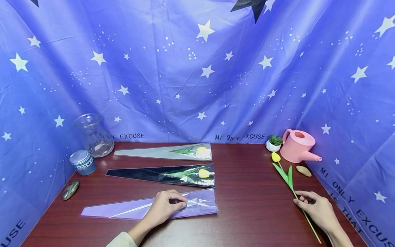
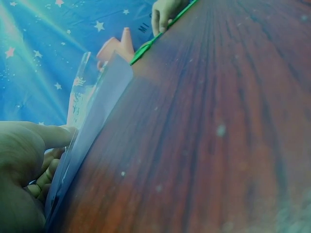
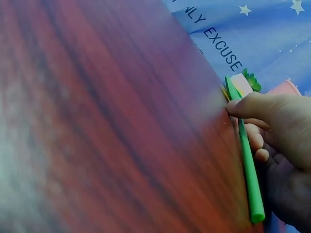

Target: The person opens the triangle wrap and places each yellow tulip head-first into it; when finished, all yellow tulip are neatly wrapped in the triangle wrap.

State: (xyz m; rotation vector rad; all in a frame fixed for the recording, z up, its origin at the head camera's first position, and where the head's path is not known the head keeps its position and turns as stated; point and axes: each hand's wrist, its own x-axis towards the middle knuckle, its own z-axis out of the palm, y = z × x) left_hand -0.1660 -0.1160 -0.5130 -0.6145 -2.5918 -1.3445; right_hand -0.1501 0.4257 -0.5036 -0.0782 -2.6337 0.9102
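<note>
**Near edge of the counter (image 1: 243, 181): left grip on the lilac sleeve, right grip on a loose yellow tulip**

Left grip (image 1: 167, 205): thumb and forefinger pinched on the lilac sleeve (image 1: 129, 204), toward its wide end. Reads as keeping the clear front off the backing; in the left wrist view the two layers stand apart at the mouth. Glare on the film, so I can't say for sure whether the pinch has one layer or both. No flower visible inside.

Right grip (image 1: 316, 207): narrow, thumb and forefinger holding the tulip (image 1: 290, 179) by the stem, just below the leaves. Bud and leaves run from the grip toward the far edge; the stem tail runs back toward the near right corner. Holding the stem probably spares the bud and leaves.

Tulip is near the right edge, well apart from the lilac sleeve. Sleeve's narrow end points to the left edge, mouth to the right, so the mouth is on the tulip's side.

Black sleeve (image 1: 139, 173) and grey sleeve (image 1: 148, 153) lie behind it toward the far edge, same orientation, each with a yellow tulip, bud at the wide end. Presumably lined up for access.
</note>
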